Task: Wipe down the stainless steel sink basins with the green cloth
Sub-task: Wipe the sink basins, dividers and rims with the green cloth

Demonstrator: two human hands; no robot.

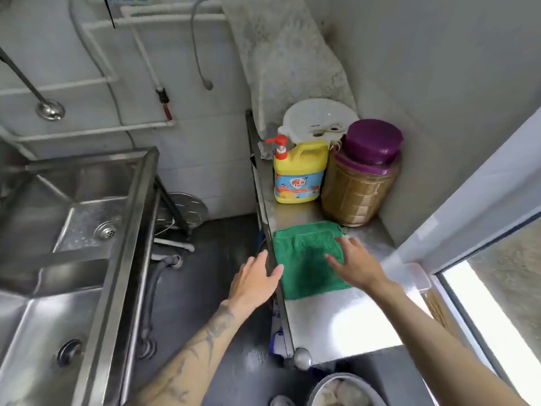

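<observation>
Reaching with both hands spread, nothing is pinched yet. Right hand (355,263) should gather the green cloth (307,256) off the table (336,323); left hand (257,278) steadies its edge.

Both forearms are bare to the bottom edge of the view, with no sleeve, watch, bracelet or glove showing. The left forearm carries dark grey tattoo work along its length: branching, leaf-like strokes running from near the wrist down toward the elbow; the blur makes the exact design hard to read. The left hand (255,278) and right hand (355,263) wear no rings on the fingers that show. The right forearm looks unmarked.
</observation>
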